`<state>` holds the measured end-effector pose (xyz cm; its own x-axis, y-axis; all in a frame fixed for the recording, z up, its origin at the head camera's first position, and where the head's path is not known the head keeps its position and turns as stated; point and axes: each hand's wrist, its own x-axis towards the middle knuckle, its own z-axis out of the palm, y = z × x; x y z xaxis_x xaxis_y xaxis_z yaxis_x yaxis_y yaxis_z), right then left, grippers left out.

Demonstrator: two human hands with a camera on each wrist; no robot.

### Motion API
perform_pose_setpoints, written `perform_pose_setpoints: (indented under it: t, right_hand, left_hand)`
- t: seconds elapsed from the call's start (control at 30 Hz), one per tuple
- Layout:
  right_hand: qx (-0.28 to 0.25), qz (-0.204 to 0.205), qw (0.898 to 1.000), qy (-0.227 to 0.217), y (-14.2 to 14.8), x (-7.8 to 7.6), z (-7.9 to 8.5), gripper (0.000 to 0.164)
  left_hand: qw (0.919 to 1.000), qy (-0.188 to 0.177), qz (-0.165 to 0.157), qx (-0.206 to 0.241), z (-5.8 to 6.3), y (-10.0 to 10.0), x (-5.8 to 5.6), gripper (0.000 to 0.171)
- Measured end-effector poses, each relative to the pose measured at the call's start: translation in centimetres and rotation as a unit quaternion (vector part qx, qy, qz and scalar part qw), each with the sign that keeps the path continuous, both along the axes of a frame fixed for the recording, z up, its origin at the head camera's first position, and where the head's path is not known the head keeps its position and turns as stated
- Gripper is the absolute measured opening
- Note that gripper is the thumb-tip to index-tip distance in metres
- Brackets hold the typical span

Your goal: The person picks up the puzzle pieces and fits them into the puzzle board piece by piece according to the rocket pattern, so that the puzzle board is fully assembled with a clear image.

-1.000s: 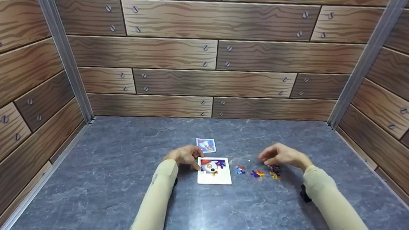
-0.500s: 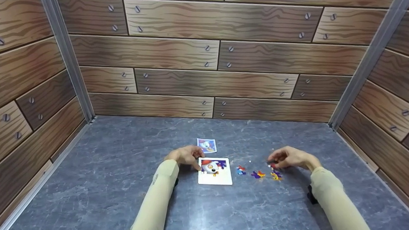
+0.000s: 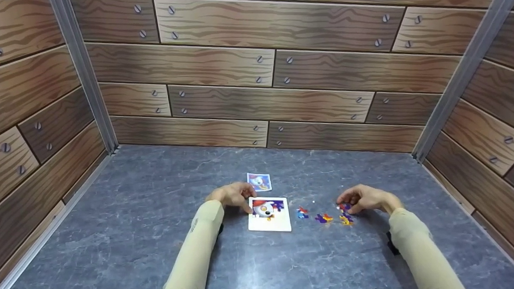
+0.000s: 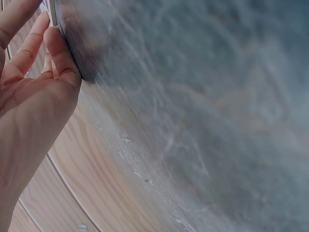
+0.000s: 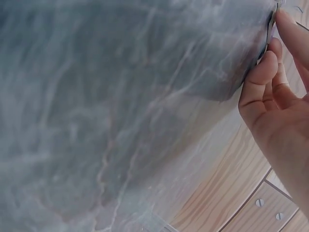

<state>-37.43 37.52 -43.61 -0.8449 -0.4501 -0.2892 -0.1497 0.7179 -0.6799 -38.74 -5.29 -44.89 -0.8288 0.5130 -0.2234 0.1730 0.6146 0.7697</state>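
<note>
A white puzzle frame (image 3: 270, 224) lies flat, its upper part filled with a partly assembled cartoon picture. My left hand (image 3: 234, 195) holds it at the upper left corner, thumb at the left edge and a finger near the top edge. In the left wrist view the thumb (image 4: 62, 53) touches the frame's edge. To the right, my right hand (image 3: 368, 198) is low over the table, thumb and fingers around a red and purple puzzle piece (image 3: 344, 207). The right wrist view shows these fingertips (image 5: 263, 67) at the tabletop, the piece seen only edge-on.
Between frame and right hand lie a red and blue piece (image 3: 302, 212) and a purple and orange piece (image 3: 324, 218). A yellow and purple piece (image 3: 346, 219) lies just below the right fingertips. Behind the frame is a small picture card (image 3: 259, 182). Wood-patterned walls (image 3: 221, 101) enclose the table.
My right hand has shifted right and slightly toward me, its thumb and fingers coming to the red and purple piece. The left hand and the frame have stayed put.
</note>
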Motion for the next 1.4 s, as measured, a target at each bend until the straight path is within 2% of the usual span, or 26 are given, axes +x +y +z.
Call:
perform_pose_setpoints:
  t: [0.23,0.57,0.67,0.87,1.17,1.4]
  right_hand:
    - [0.015,-0.004,1.000,0.014,-0.5,-0.2,0.4,0.034]
    - [-0.014,0.004,1.000,0.021,-1.0,-0.2,0.3,0.026]
    - [-0.021,-0.008,1.000,0.021,-1.3,-0.1,0.3,0.023]
    - [-0.039,-0.035,0.999,0.015,-1.9,0.1,0.4,0.021]
    - [-0.070,-0.010,0.997,0.031,-4.3,-0.1,0.7,0.026]
    - [-0.084,0.020,0.996,0.031,-7.5,0.5,0.3,0.029]
  left_hand:
    - [0.9999,0.008,-0.006,0.005,0.4,-0.1,-0.2,0.039]
    - [0.9998,-0.011,0.005,0.016,0.3,-0.4,-0.4,0.034]
    - [0.9998,-0.009,0.015,0.014,0.1,-0.4,-0.3,0.036]
    - [0.9999,0.001,0.013,0.010,0.0,-0.2,-0.2,0.040]
    - [0.9996,-0.012,0.013,0.022,0.1,-0.2,-0.3,0.039]
    - [0.9998,-0.002,0.022,0.004,-0.3,-0.2,-0.1,0.042]
